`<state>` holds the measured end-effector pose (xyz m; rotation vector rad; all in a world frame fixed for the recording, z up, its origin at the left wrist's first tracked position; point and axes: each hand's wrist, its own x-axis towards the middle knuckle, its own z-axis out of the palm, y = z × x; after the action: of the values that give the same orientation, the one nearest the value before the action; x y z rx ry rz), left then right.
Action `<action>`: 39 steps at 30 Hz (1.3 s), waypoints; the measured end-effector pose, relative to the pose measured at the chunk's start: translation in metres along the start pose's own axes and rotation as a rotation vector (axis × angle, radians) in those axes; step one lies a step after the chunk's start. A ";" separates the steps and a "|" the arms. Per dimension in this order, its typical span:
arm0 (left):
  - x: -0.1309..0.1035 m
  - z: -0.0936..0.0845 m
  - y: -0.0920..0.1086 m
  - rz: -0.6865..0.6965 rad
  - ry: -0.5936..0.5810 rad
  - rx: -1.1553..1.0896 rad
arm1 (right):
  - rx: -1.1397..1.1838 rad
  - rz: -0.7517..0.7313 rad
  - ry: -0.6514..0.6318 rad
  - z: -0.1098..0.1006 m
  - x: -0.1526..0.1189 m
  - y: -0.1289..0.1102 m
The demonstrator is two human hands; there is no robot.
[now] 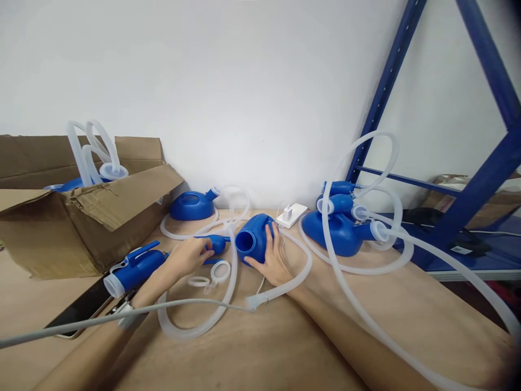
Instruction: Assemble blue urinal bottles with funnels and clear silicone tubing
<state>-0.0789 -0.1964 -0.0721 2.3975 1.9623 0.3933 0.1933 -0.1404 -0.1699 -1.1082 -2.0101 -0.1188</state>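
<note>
Clasping a blue jug [259,239] just to its left, the right hand [277,262] spreads across the jug's side; the left hand [188,256] curls at a smaller blue piece [218,244], its grip unclear; white rings [212,272] lie on the bench [252,353] between the hands.

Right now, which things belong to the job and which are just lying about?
Probably the job:
blue bottle, with the right hand on it
small blue piece, by the left hand

Seemingly just lying about:
white plug
dark phone-like slab, near the cardboard box
</note>
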 end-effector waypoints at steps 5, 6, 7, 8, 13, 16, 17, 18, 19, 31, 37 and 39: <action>0.000 0.004 -0.005 -0.091 0.054 0.079 | -0.018 0.026 -0.116 0.000 -0.020 0.018; -0.001 0.006 -0.006 -0.100 0.072 0.091 | -0.026 0.011 -0.119 0.000 -0.021 0.019; -0.001 0.009 -0.008 -0.105 0.093 0.100 | -0.035 -0.009 -0.116 0.000 -0.022 0.019; -0.002 0.012 -0.010 -0.105 0.113 0.106 | -0.044 -0.033 -0.113 0.000 -0.022 0.019; -0.002 0.027 -0.029 -0.062 0.160 0.082 | -0.058 -0.147 -0.135 -0.004 -0.022 0.015; -0.004 0.031 -0.042 -0.057 0.156 0.063 | -0.038 -0.159 -0.161 -0.007 -0.022 0.015; -0.005 0.031 -0.045 -0.065 0.166 0.054 | -0.033 -0.161 -0.169 -0.008 -0.021 0.015; -0.006 0.030 -0.047 -0.077 0.192 0.042 | -0.032 -0.163 -0.174 -0.008 -0.021 0.015; -0.007 0.030 -0.048 -0.090 0.229 0.027 | -0.035 -0.165 -0.179 -0.008 -0.020 0.016; -0.011 0.011 -0.037 -0.187 0.656 -0.322 | -0.275 -0.170 -0.115 -0.005 -0.017 0.016; -0.006 0.025 -0.051 -0.229 0.611 -0.359 | -0.373 -0.127 -0.022 -0.001 -0.014 0.013; -0.004 0.030 -0.054 -0.243 0.610 -0.354 | -0.370 -0.103 0.008 0.003 -0.012 0.014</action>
<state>-0.1256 -0.1846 -0.1114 1.9268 2.1068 1.4540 0.2058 -0.1388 -0.1845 -1.2240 -2.0895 -0.5671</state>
